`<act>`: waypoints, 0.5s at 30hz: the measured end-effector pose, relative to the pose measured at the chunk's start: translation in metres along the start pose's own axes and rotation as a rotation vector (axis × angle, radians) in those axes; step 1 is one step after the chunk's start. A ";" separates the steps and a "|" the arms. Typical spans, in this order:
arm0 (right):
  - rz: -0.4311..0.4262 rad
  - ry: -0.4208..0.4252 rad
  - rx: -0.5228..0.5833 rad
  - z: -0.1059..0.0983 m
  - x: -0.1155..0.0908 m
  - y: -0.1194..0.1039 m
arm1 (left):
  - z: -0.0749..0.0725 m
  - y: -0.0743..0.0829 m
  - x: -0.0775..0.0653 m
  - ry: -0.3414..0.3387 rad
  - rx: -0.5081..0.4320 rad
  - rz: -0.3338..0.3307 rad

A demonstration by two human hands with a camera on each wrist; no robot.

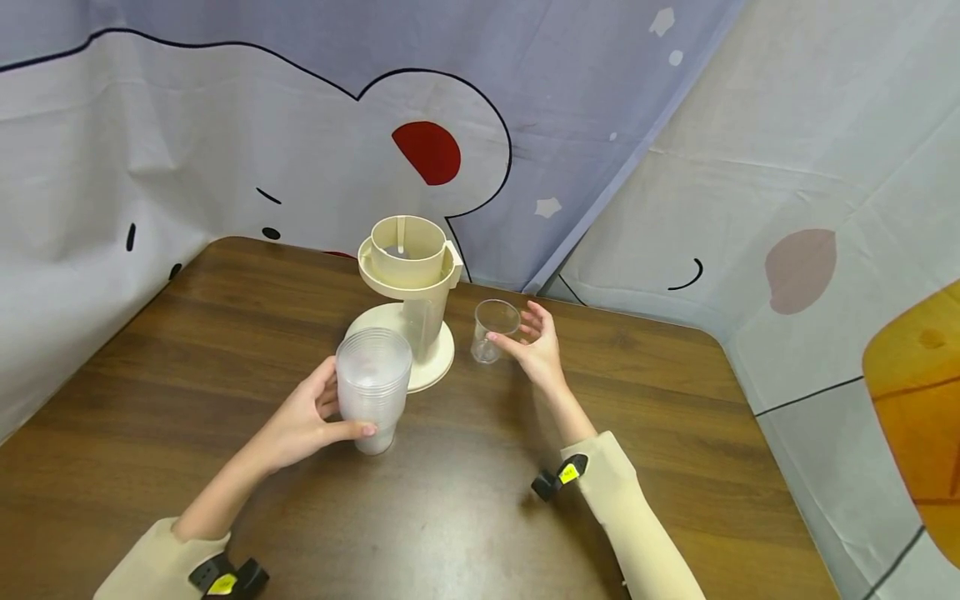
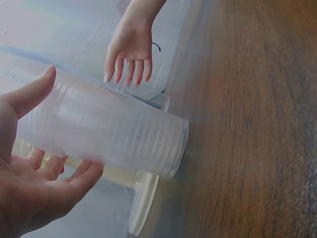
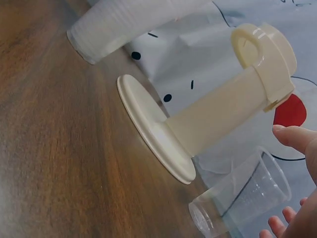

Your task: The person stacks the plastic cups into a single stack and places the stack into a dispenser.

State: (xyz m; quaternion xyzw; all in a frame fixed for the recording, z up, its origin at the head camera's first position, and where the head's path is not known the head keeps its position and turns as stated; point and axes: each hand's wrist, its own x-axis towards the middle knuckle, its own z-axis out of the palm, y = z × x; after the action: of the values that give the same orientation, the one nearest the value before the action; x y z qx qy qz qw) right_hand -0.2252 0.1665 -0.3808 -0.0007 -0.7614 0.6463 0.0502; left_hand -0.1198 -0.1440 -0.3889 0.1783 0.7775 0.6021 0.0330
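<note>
A tall stack of clear plastic cups [image 1: 372, 392] stands on the table, left of centre. My left hand [image 1: 311, 417] holds it from the left, thumb in front and fingers at the far side; the left wrist view shows the nested cup rims [image 2: 119, 124]. To the right, a single clear plastic cup [image 1: 491, 333] stands upright. My right hand [image 1: 538, 346] is beside it, thumb and fingers spread around its right side. In the right wrist view, gaps show between the thumb and the cup [image 3: 242, 193]. A cream-coloured cup dispenser [image 1: 420, 275] stands between the two hands.
The dispenser's round base [image 1: 438, 367] sits just behind the stack. A brown wooden table [image 1: 450, 517] carries everything. Patterned curtains [image 1: 300, 150] hang along its back and right edges.
</note>
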 end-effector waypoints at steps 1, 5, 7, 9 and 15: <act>0.004 -0.005 -0.006 0.000 0.001 0.001 | 0.000 0.000 0.000 0.000 0.000 0.000; 0.014 -0.022 -0.031 0.000 0.007 0.008 | 0.000 -0.001 0.000 -0.001 0.000 0.000; 0.017 -0.028 -0.040 0.000 0.011 0.015 | 0.000 -0.001 0.001 -0.001 0.001 -0.001; 0.015 -0.039 -0.044 0.002 0.012 0.016 | 0.000 -0.001 0.001 0.000 0.000 -0.005; -0.006 -0.055 -0.060 0.007 0.012 0.016 | 0.000 -0.001 0.001 0.003 0.008 -0.004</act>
State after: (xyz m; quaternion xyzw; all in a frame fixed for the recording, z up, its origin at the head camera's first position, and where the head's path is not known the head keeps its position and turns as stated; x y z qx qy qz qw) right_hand -0.2387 0.1627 -0.3972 0.0180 -0.7817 0.6226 0.0310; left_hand -0.1210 -0.1437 -0.3899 0.1758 0.7802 0.5994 0.0322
